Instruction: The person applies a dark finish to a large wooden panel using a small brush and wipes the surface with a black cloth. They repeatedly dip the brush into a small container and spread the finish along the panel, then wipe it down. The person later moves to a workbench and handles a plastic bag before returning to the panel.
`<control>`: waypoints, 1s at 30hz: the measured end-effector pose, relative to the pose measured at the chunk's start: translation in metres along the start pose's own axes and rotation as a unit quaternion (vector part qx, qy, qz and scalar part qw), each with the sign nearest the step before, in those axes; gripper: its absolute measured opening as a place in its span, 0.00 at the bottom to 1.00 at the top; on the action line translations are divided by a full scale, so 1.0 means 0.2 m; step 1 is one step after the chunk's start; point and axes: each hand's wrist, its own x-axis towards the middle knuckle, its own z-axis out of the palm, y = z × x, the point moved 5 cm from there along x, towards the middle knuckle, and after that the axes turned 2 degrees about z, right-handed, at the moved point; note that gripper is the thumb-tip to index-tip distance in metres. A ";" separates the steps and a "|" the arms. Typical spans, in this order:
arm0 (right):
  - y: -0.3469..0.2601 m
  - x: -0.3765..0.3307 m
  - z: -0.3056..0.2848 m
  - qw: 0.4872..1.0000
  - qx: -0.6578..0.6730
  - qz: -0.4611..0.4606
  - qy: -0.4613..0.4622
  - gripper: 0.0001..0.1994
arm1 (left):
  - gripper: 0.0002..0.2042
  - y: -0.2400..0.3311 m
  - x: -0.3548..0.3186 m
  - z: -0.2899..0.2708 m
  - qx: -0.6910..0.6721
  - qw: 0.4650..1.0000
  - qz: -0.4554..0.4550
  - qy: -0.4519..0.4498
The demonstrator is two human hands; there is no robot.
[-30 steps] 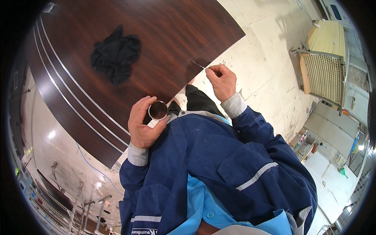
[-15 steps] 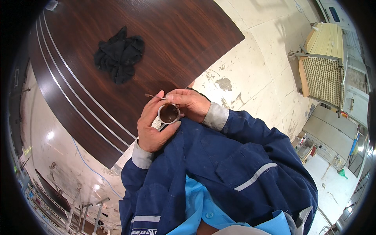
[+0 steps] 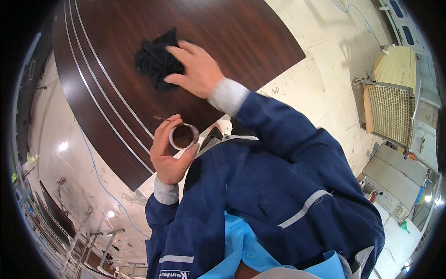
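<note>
My left hand [image 3: 168, 151] holds a small round cup [image 3: 183, 136] with dark brown liquid inside, and a thin stick rests at its rim. My right hand [image 3: 197, 69] reaches out over a dark brown wooden panel [image 3: 223, 32], fingers spread, touching a crumpled black cloth [image 3: 155, 59] that lies on the panel. Both arms wear blue work sleeves with grey cuffs.
The panel has pale stripe lines [image 3: 100, 79] along its left side and lies on a pale stained floor [image 3: 325, 74]. A beige slatted cabinet [image 3: 392, 100] stands at the right, with grey metal units [image 3: 395, 181] below it. A blue cable [image 3: 100, 181] runs across the floor at left.
My right hand left the cup, where it had put the thin stick, and moved up onto the black cloth. My left hand kept the cup at about the same spot.
</note>
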 end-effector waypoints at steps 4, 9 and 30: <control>-0.02 0.19 0.39 0.974 -0.160 -0.040 -0.155 0.34 | 0.29 0.03 -0.05 -0.04 0.042 0.999 -0.012 0.031; 0.05 -0.24 0.34 0.957 -0.118 -0.146 -0.222 0.26 | 0.30 -0.01 -0.15 -0.06 0.013 0.996 -0.038 0.082; 0.82 0.01 -0.50 0.954 -0.181 -0.180 -0.160 0.08 | 0.33 0.12 -0.19 0.42 -0.029 0.931 -0.076 0.357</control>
